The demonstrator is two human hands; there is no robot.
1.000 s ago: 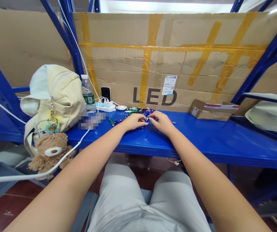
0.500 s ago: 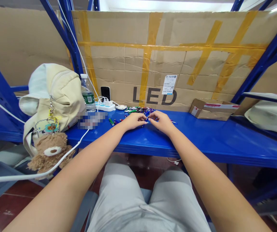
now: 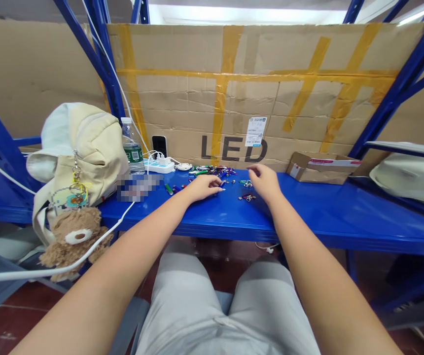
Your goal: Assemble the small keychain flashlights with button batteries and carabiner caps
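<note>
My left hand (image 3: 205,187) rests low over the blue tabletop with its fingers curled, pinching a small blue-purple tube (image 3: 223,185) at the fingertips. To the right, my right hand (image 3: 266,183) is loosely open, its fingers bent down beside small green pieces with metal clips (image 3: 246,183). Nearer me lie small red and metal pieces (image 3: 248,197). Behind my left hand spreads a pile of small shiny coloured pieces (image 3: 212,170). A green tube (image 3: 168,189) lies to the left of that hand.
A cream bag (image 3: 95,143) with a teddy bear charm (image 3: 77,234) stands left. Near it are a water bottle (image 3: 133,150), a power strip (image 3: 162,165) and a phone (image 3: 159,145). A small open carton (image 3: 321,168) stands right; large cardboard (image 3: 182,108) backs the table (image 3: 330,207).
My right hand has moved away from my left hand, to the right, uncovering small pieces on the table. My left hand has stayed nearly in place. The view has shifted slightly.
</note>
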